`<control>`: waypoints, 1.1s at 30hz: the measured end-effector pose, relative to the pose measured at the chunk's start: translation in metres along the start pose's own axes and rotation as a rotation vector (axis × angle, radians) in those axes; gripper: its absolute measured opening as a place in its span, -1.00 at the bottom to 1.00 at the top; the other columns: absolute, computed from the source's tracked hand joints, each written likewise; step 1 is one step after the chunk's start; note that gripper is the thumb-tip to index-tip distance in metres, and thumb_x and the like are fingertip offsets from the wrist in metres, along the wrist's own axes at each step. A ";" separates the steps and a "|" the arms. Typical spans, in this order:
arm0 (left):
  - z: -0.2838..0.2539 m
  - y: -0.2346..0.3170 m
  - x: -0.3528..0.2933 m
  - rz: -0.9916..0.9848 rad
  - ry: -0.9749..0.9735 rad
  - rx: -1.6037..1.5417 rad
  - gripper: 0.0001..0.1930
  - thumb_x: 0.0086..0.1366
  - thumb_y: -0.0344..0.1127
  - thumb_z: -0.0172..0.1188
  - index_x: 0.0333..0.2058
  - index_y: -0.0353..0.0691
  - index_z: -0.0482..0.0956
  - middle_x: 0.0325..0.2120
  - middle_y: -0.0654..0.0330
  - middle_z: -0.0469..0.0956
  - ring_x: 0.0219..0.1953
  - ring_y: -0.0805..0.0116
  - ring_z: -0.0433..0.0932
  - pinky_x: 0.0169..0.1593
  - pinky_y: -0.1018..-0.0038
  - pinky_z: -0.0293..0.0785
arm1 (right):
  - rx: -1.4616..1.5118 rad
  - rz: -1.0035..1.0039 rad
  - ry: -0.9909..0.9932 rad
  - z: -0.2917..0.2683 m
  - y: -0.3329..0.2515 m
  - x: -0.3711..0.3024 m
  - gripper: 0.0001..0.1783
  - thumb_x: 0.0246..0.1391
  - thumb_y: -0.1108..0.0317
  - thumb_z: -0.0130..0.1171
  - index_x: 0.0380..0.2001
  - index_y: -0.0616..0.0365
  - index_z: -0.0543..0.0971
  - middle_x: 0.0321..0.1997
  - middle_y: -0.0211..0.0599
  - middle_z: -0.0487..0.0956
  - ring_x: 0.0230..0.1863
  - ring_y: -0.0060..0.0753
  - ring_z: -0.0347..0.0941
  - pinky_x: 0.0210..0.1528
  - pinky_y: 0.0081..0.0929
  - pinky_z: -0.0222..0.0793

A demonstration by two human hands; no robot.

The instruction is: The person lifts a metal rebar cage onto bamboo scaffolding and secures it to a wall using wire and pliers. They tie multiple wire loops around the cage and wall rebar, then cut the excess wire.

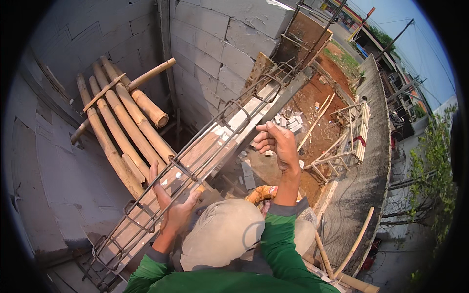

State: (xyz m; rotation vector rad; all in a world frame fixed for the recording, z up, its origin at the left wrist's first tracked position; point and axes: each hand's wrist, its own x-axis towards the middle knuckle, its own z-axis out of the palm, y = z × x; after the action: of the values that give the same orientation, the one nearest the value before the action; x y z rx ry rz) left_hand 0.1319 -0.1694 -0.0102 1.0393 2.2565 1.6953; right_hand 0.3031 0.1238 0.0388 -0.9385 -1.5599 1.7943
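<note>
A long steel rebar cage (181,168) with bent stirrups runs diagonally over the wall top, above a strip of boards and pale mortar (146,207). My left hand (171,207) is at its lower part, thumb spread away from the fingers; it is open and holds nothing I can see. Right of the cage my right hand (278,141) is raised, apart from the bars. Its fingers are curled in and the thumb is close to the forefinger; anything between them is too small to make out. My knee in beige trousers (222,234) is below, between the forearms.
Bamboo poles (124,119) form a platform at left, inside grey block walls (207,49). On the right, well below, lie red soil (312,122), broken blocks (247,176) and a wooden frame (337,146). A concrete boundary wall (369,146) and a leafy tree (432,171) stand beyond.
</note>
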 end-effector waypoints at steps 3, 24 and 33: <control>0.004 0.020 0.034 0.002 0.029 -0.265 0.20 0.07 0.02 0.58 0.48 -0.38 -0.01 0.38 -0.16 0.16 0.47 -0.07 0.11 0.51 0.12 -0.01 | 0.074 -0.117 0.216 -0.017 0.013 0.010 -0.43 0.46 0.02 0.13 0.04 0.46 0.60 -0.24 -0.09 0.72 -0.31 -0.36 0.69 -0.28 -0.50 0.65; 0.019 -0.005 0.063 -0.045 0.012 -0.490 -0.01 -0.07 0.01 0.64 0.26 -0.25 0.29 -0.02 0.14 0.36 0.01 0.29 0.43 0.13 0.29 0.40 | 0.350 -0.241 0.067 0.096 -0.026 0.087 -0.65 0.54 0.16 -0.03 0.05 0.28 0.39 0.11 0.38 0.64 -0.47 -0.30 0.66 -0.47 -0.56 0.59; -0.017 0.048 0.081 -0.187 -0.041 -0.568 0.02 -0.05 -0.17 0.58 0.34 -0.26 0.19 0.03 0.08 0.33 0.12 0.26 0.41 0.22 0.32 0.40 | 0.263 -0.230 0.066 0.110 -0.058 0.093 -0.61 0.38 0.17 0.17 0.05 0.28 0.47 -0.02 0.09 0.74 -0.62 -0.65 0.51 -0.70 -0.75 0.22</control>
State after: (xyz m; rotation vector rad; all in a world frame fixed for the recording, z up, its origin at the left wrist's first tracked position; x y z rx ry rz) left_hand 0.0839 -0.1288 0.0612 0.6970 1.6206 2.0212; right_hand 0.1584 0.1429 0.0917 -0.6585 -1.2944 1.7334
